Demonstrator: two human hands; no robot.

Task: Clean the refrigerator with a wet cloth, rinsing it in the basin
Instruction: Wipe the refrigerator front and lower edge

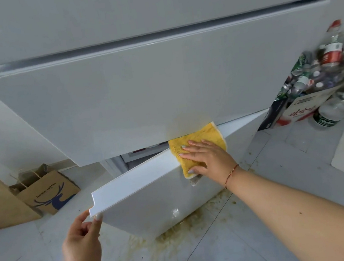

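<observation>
Refrigerator (140, 95) bottom door (149, 199): right hand (208, 158) presses cloth (199, 146) flat-fingered; left hand (81, 236) grip pinches its corner.

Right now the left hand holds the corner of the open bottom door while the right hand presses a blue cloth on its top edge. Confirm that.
Wrong in one respect: the cloth is yellow, not blue, as the head view shows. The left hand does hold the door corner, and the right hand presses the cloth on its top edge.

yellow cloth (199, 146), white refrigerator (131, 96), brown deer-print bag (48, 193)
</observation>
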